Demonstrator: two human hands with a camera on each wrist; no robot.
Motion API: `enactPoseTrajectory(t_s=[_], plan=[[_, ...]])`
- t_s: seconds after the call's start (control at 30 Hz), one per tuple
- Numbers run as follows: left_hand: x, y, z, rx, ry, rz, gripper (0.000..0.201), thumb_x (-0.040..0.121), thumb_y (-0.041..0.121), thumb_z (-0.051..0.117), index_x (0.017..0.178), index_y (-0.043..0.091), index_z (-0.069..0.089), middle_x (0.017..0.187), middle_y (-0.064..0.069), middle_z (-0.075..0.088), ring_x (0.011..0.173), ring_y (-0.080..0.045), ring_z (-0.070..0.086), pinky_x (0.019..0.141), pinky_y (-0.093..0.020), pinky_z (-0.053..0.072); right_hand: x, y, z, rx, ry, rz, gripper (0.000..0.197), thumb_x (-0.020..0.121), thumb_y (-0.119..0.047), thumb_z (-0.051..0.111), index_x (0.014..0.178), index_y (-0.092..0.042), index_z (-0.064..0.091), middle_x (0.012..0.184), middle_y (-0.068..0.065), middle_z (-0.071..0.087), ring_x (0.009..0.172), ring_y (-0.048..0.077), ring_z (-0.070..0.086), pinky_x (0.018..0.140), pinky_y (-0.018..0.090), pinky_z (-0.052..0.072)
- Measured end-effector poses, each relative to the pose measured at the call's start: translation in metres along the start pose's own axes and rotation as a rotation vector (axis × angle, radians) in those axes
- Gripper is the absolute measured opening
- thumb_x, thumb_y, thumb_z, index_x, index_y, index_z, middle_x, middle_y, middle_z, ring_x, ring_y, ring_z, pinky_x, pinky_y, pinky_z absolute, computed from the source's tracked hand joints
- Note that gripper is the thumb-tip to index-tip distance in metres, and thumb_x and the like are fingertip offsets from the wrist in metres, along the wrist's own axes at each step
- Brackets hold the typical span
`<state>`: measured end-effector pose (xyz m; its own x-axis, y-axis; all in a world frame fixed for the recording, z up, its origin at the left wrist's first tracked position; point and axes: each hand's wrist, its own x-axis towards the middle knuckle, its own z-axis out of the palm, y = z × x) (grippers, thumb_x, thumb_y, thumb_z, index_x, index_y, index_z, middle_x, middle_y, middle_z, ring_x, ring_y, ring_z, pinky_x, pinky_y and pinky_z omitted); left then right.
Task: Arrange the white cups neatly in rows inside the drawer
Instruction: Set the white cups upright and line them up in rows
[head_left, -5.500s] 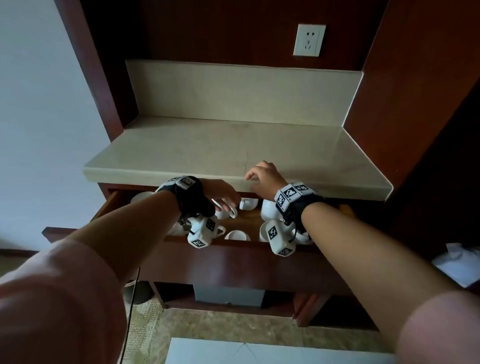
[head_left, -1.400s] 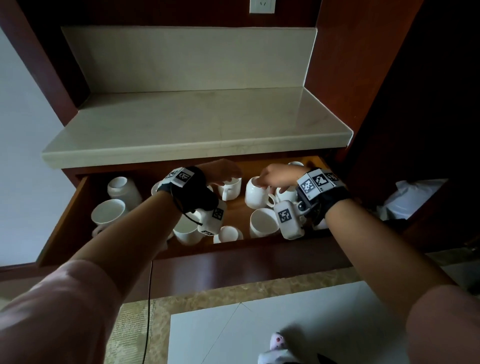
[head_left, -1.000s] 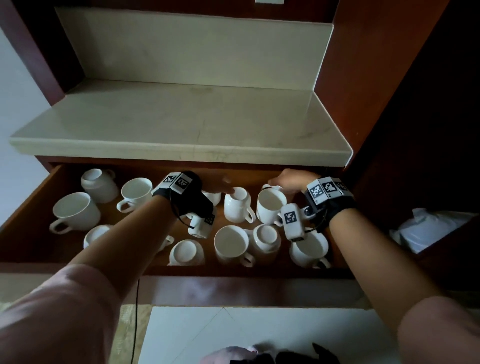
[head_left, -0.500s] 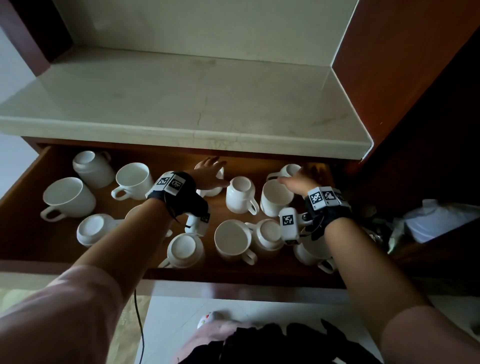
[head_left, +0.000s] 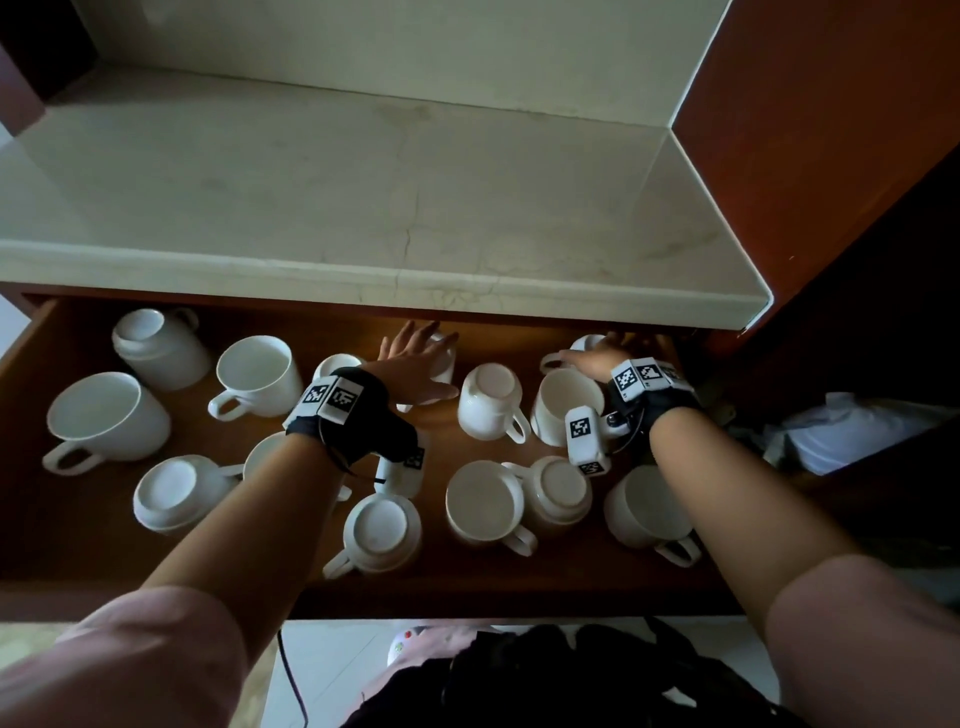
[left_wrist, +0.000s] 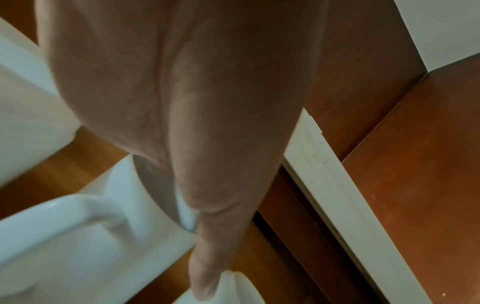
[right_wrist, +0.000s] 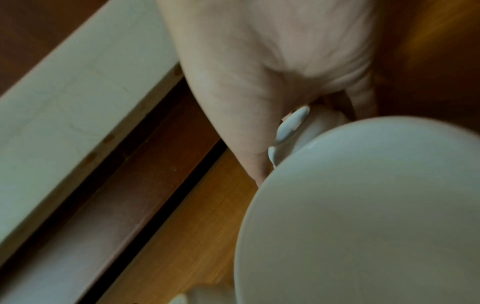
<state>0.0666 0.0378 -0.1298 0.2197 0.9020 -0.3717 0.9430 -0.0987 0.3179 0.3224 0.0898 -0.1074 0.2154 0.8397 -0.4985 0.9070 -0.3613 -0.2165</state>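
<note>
1. Head view: your drawer (head_left: 62, 545) stands pulled out below the marble worktop (head_left: 363, 182), and the white cups (head_left: 260, 376) lie scattered across its floor, some upright, some upside down, handles pointing every way, so no row is formed yet. Your left hand (head_left: 415, 364), at upper centre of the frame, has its fingers spread and nearly straight over a cup at the back (head_left: 441, 364); it looks like a reach to take hold, not a grip. Your right hand (head_left: 602, 356), at upper right, lies on the rear right cup (head_left: 582, 345) by the drawer's back wall, likely because a row is best started from that corner.

2. Left wrist view: your palm (left_wrist: 182, 82) fills the frame, fingers long and extended, with a cup handle (left_wrist: 78, 209) in the lower left below them. Nothing is closed in the hand.

3. Right wrist view: your right hand's fingers (right_wrist: 259, 127) bend down around a small white cup handle (right_wrist: 293, 123) just above a large rim at lower right (right_wrist: 363, 205). The view is blurred, so whether they truly pinch it you cannot tell.
</note>
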Motion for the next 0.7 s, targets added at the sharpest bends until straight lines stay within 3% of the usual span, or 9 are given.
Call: enactPoseTrajectory(t_s=[0.07,0.17,0.23,0.3,0.4,0.47,0.53,0.6,0.7], plan=[[0.000,0.000,-0.001,-0.003,-0.012,-0.006,0.084,0.089,0.053,0.054,0.151,0.035,0.001,0.159,0.001,-0.014,0.145,-0.027,-0.020,0.116,-0.054,-0.005,0.000,-0.002,-0.003,-0.075,-0.027,-0.021,0.094,0.081,-0.069,0.052,0.150,-0.013,0.020,0.152,0.017,0.024,0.139,0.035,0.025,0.111,0.041,0.019],[-0.002,0.000,0.000,0.013,-0.051,0.015,0.087,0.088,0.054,0.053,0.151,0.035,-0.004,0.158,0.000,-0.019,0.143,-0.028,-0.024,0.116,-0.054,-0.006,-0.005,0.005,-0.006,-0.169,0.020,-0.120,0.072,0.080,-0.071,0.051,0.141,-0.035,0.039,0.144,0.007,0.039,0.134,0.034,0.035,0.113,0.047,0.023],[-0.003,-0.001,-0.001,0.014,-0.065,0.023,0.088,0.089,0.053,0.054,0.151,0.035,-0.005,0.158,0.000,-0.021,0.142,-0.028,-0.026,0.116,-0.053,-0.007,0.001,0.009,0.000,-0.218,0.017,-0.130,0.070,0.064,-0.090,0.041,0.125,-0.057,0.045,0.137,0.004,0.048,0.125,0.038,0.045,0.107,0.054,0.030],[-0.004,-0.001,-0.002,0.009,-0.071,0.022,0.087,0.089,0.053,0.053,0.151,0.035,-0.006,0.158,0.001,-0.021,0.142,-0.028,-0.026,0.115,-0.053,-0.007,0.019,0.014,0.004,-0.194,-0.038,-0.110,0.058,0.054,-0.094,0.045,0.104,-0.066,0.054,0.122,0.000,0.059,0.108,0.034,0.057,0.097,0.051,0.043],[-0.004,-0.001,-0.002,0.000,-0.083,0.027,0.087,0.089,0.052,0.053,0.151,0.035,-0.006,0.157,0.001,-0.022,0.142,-0.028,-0.027,0.116,-0.054,-0.007,-0.007,0.007,-0.007,0.017,-0.023,-0.092,0.043,0.058,-0.076,0.064,0.084,-0.043,0.071,0.097,-0.003,0.068,0.090,0.021,0.064,0.087,0.037,0.050],[-0.004,0.000,-0.003,-0.008,-0.085,0.021,0.087,0.089,0.052,0.054,0.151,0.035,-0.005,0.157,0.001,-0.023,0.142,-0.028,-0.027,0.116,-0.054,-0.007,-0.011,0.011,-0.008,0.162,0.002,-0.063,0.039,0.066,-0.057,0.072,0.095,-0.031,0.069,0.103,-0.005,0.067,0.091,0.015,0.063,0.086,0.029,0.048],[-0.003,0.001,-0.002,-0.012,-0.084,0.011,0.087,0.089,0.053,0.054,0.151,0.035,-0.004,0.157,0.001,-0.022,0.142,-0.029,-0.027,0.115,-0.054,-0.006,-0.002,0.023,-0.002,0.329,0.114,0.008,0.077,0.056,-0.052,0.080,0.122,-0.020,0.056,0.125,0.004,0.059,0.107,0.020,0.060,0.092,0.035,0.048],[-0.002,0.001,-0.002,-0.016,-0.085,0.009,0.088,0.088,0.054,0.054,0.151,0.035,-0.004,0.157,0.000,-0.022,0.142,-0.029,-0.027,0.115,-0.055,-0.005,0.018,0.040,0.009,0.488,0.198,0.022,0.093,0.038,-0.059,0.081,0.119,-0.019,0.056,0.118,0.003,0.062,0.105,0.022,0.062,0.092,0.040,0.050],[-0.002,-0.001,-0.003,-0.029,-0.089,0.015,0.087,0.088,0.054,0.054,0.150,0.035,-0.004,0.157,0.001,-0.022,0.142,-0.029,-0.027,0.114,-0.057,-0.005,0.008,0.041,0.014,0.731,0.183,0.066,0.050,0.051,-0.046,0.084,0.086,-0.016,0.064,0.085,-0.002,0.068,0.089,0.019,0.066,0.075,0.031,0.050]])
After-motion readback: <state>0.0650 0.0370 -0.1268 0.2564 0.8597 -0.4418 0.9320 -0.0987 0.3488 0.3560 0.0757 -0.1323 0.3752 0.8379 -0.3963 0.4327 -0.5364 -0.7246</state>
